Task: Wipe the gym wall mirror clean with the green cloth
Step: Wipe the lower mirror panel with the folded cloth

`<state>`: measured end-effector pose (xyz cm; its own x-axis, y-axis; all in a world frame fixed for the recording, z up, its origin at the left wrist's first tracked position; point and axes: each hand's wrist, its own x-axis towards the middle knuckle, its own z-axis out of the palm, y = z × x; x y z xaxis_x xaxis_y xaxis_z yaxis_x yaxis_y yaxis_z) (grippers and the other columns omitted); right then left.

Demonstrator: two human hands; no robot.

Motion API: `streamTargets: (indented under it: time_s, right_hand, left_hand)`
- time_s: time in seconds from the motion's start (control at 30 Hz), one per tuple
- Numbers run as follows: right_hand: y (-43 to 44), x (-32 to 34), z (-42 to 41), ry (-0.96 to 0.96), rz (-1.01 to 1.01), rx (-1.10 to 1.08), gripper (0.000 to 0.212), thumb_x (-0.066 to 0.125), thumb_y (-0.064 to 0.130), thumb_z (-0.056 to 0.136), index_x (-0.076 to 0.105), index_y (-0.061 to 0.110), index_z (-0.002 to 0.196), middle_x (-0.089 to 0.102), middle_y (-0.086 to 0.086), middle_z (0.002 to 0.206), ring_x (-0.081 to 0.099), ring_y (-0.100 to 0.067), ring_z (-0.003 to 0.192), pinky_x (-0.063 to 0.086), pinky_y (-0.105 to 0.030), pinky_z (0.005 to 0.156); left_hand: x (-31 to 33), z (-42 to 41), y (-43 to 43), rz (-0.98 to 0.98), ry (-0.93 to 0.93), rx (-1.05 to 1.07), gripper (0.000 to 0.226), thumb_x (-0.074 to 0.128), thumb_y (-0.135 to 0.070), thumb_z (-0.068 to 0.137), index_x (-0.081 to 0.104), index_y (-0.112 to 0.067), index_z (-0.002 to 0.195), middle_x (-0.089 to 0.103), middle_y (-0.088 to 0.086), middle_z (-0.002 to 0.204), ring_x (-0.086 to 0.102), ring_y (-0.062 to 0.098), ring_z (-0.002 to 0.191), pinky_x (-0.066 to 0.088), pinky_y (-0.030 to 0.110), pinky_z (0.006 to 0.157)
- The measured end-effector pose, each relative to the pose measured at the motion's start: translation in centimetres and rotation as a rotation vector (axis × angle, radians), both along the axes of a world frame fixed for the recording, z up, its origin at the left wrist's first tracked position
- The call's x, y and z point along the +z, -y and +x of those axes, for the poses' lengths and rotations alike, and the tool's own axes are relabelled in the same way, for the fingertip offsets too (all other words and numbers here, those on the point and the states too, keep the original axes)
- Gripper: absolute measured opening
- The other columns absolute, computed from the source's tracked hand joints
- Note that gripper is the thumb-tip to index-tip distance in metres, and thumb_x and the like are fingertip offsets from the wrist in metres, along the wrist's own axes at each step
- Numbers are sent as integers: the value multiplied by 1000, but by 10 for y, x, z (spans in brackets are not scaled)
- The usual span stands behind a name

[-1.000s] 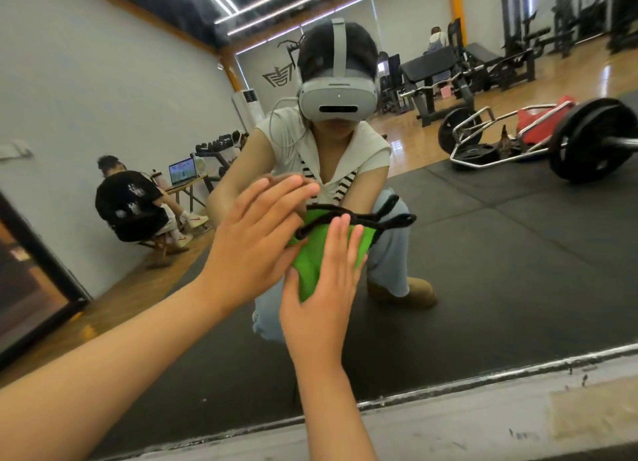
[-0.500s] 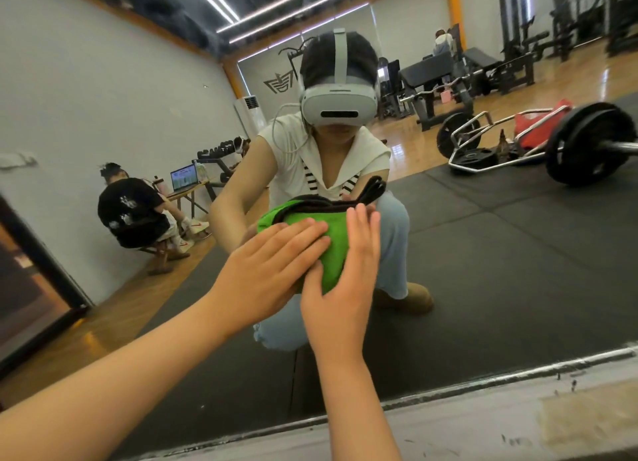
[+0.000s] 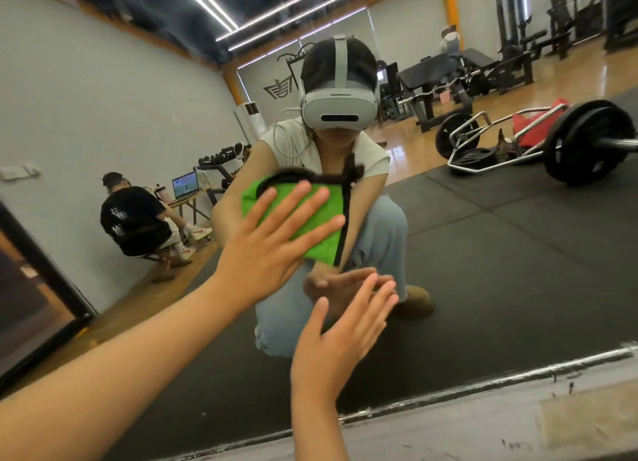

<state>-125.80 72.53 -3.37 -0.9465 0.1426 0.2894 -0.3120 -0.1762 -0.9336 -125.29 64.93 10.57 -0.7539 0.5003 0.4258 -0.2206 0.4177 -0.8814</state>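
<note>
Left hand (image 3: 272, 243) is flat and spread wide, fingers (image 3: 303, 198) straight, palm pressing the green cloth (image 3: 319, 248) against the mirror (image 3: 483, 270). Nothing pinched, nothing curled, just an open press. The cloth sits right under my fingertips and spills past them on the little-finger side, where its black trim (image 3: 345, 219) hangs down loose. My palm heel looks to be off the fabric, so the push comes mostly from the fingers. I'd want more of the cloth under the whole hand, or it may bunch and slip when I sweep. Right hand (image 3: 340, 329) is open too, fingers straight, holding nothing, just below the cloth hand with its tips at the glass. Whether they actually touch I can't tell. Best to keep bare skin off the surface, since prints undo the work. From here I judge the wipe is in full swing: even pressure, overlapping strokes, working out from this patch and down toward the mirror's bottom edge (image 3: 448, 388) beneath my wrists.
</note>
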Motion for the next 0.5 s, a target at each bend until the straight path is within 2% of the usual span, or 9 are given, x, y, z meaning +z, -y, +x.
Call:
streamTargets:
  time_s: [0.13, 0.2, 0.27, 0.3, 0.37, 0.43, 0.5]
  right_hand:
    - [4, 0, 3, 20, 24, 12, 75, 52, 27, 94, 18, 19, 160, 1, 4, 168, -4, -15, 154, 14, -52, 122]
    - [4, -2, 2, 21, 25, 1, 73, 54, 23, 95, 20, 17, 159, 3, 1, 168, -3, -15, 155, 17, -55, 122]
    - [2, 0, 2, 23, 10, 5, 73, 59, 15, 97, 21, 15, 159, 4, 1, 168, -4, -15, 154, 18, -56, 121]
    - [1, 2, 3, 33, -2, 16, 76, 62, 14, 96, 20, 15, 159, 3, 1, 168, -5, -14, 154, 17, -55, 122]
    - [0, 10, 4, 59, -18, 42, 75, 59, 19, 97, 17, 15, 160, -1, 1, 168, -8, -12, 154, 11, -45, 123]
    - [-1, 16, 6, 71, -27, 56, 76, 53, 29, 95, 15, 14, 160, -3, 1, 168, -10, -13, 154, 4, -32, 122]
    - [-2, 18, 7, 62, -44, 54, 78, 51, 32, 93, 15, 14, 160, -3, 0, 168, -10, -14, 154, 0, -24, 120]
  left_hand:
    - [20, -14, -17, 143, -41, -1, 51, 24, -37, 107, 22, -28, 158, 12, 10, 164, 10, 31, 152, 2, 48, 123]
    - [17, -10, -13, 61, 81, 3, 52, 29, -39, 107, 24, -27, 158, 13, 10, 164, 9, 29, 153, 2, 47, 124]
    - [33, -3, -6, -108, 253, -13, 50, 32, -36, 108, 27, -27, 157, 19, 8, 164, 15, 26, 152, 9, 45, 124]
    - [50, -2, -4, -176, 269, -24, 49, 29, -35, 109, 28, -27, 157, 21, 7, 163, 18, 26, 151, 13, 45, 123]
    - [86, -6, -6, -153, 129, -23, 49, 21, -36, 109, 24, -26, 158, 19, 8, 163, 19, 29, 151, 14, 45, 121]
    - [102, -10, -13, 45, -82, -3, 52, 24, -38, 108, 22, -24, 158, 20, 12, 164, 19, 34, 150, 11, 47, 121]
    - [89, -11, -18, 98, -97, 22, 55, 31, -40, 106, 24, -22, 157, 22, 17, 163, 18, 37, 149, 9, 50, 121]
